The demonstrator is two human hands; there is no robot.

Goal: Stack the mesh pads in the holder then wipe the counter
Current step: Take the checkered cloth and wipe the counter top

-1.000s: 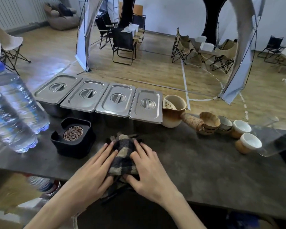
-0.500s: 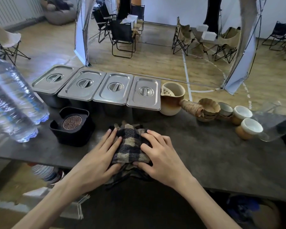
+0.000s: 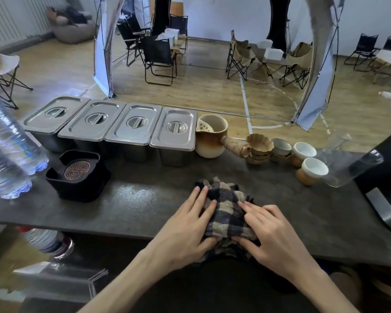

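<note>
Head view: left hand point(image 3: 185, 229) and right hand point(image 3: 273, 233) flat, fingers spread, pressing bunched checked cloth point(image 3: 227, 213) on dark counter point(image 3: 145, 206) near front edge. Cloth dark-and-beige plaid, fuzzy. Farther left, black holder point(image 3: 77, 177) with round copper mesh pad point(image 3: 77, 169) on top. Behind, four lidded steel pans point(image 3: 131, 125).

Bare counter point(image 3: 145, 206) left of cloth point(image 3: 229, 213), holder point(image 3: 78, 177) beyond, cups point(image 3: 312, 170) far right
</note>
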